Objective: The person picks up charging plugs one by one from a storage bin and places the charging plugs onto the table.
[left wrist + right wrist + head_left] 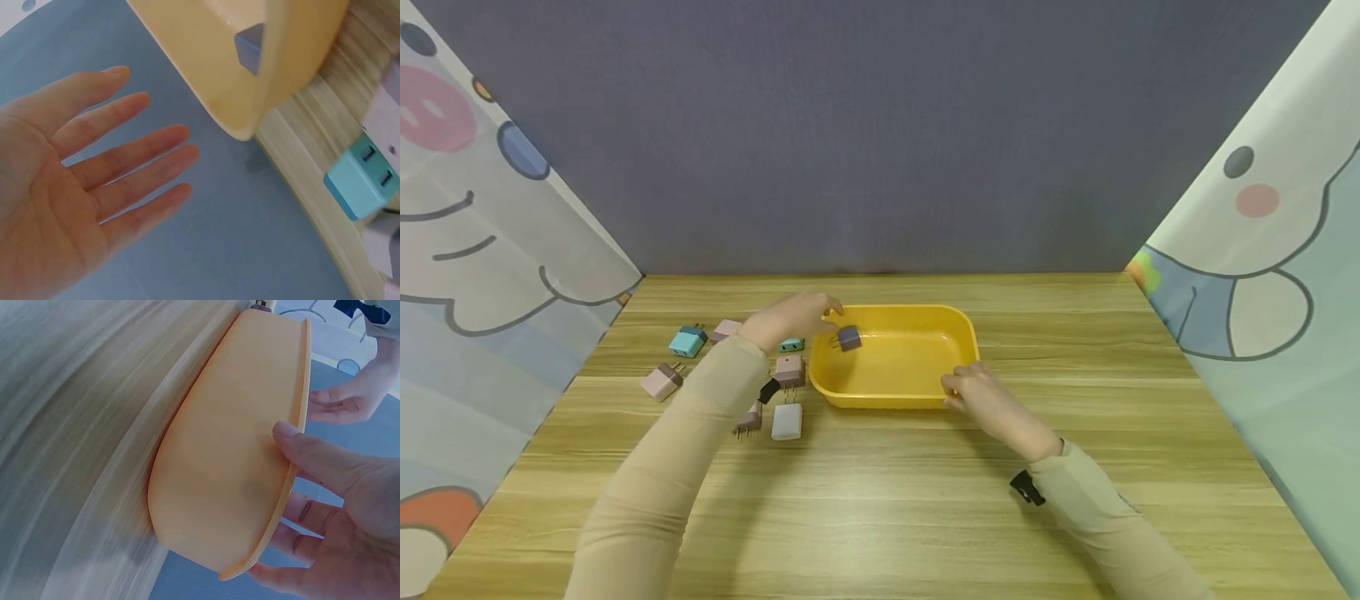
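Observation:
A yellow plastic bin (pixel 898 401) stands on the table, with a dark purple wall charger (pixel 849 337) inside at its left end. Over the bin's left rim hovers my left hand (pixel 797 318); the left wrist view shows its fingers (pixel 140 149) extended, with nothing held. My right hand (pixel 988 407) grips the bin's rim at the front right corner. In the right wrist view, the thumb (pixel 287 430) lies on the outer wall and the other fingers reach over the rim.
Left of the bin lie several wall chargers: a teal one (pixel 688 341), a pink one (pixel 662 382), a white one (pixel 787 422) and a pink-brown one (pixel 790 370) close to the bin. My left forearm partly covers others. A grey wall (pixel 887 142) rises behind the table.

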A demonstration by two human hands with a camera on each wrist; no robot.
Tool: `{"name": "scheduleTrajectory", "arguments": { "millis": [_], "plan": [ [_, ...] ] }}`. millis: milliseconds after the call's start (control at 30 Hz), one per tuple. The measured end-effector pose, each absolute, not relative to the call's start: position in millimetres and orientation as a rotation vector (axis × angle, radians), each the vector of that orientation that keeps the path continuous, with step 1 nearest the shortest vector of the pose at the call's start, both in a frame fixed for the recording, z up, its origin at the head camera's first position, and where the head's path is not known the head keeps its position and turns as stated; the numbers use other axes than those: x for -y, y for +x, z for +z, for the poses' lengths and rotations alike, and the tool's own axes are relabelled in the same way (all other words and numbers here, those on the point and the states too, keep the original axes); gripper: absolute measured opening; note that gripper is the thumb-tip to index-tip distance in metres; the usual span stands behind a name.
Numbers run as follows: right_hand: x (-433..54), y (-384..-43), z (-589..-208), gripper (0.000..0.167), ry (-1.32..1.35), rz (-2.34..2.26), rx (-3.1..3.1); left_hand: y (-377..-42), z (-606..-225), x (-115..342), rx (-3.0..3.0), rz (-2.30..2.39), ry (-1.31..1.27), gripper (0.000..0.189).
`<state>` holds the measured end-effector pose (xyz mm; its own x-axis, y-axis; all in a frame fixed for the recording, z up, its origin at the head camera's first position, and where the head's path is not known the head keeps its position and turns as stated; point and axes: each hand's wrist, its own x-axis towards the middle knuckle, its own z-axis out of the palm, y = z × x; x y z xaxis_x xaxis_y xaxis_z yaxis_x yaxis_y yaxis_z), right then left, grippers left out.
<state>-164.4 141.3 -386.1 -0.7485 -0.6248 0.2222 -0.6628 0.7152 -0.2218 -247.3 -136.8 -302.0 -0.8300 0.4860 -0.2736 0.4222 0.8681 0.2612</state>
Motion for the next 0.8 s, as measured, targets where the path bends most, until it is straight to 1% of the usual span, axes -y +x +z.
{"name": "scheduleTrajectory", "arguments": {
  "millis": [167,467,800],
  "plan": [
    [-141,-165,-386,0.021,1.050,0.437,2.791,-253,-302,126,-2.694,0.250,0.686,0.036],
    [-142,-166,-387,0.023,1.043,0.436,2.776,-259,-305,113,-2.689,0.199,0.773,0.035],
    [-141,-166,-388,0.024,1.048,0.432,2.773,-272,-313,100,-2.650,0.205,0.720,0.035]
  ]
}}
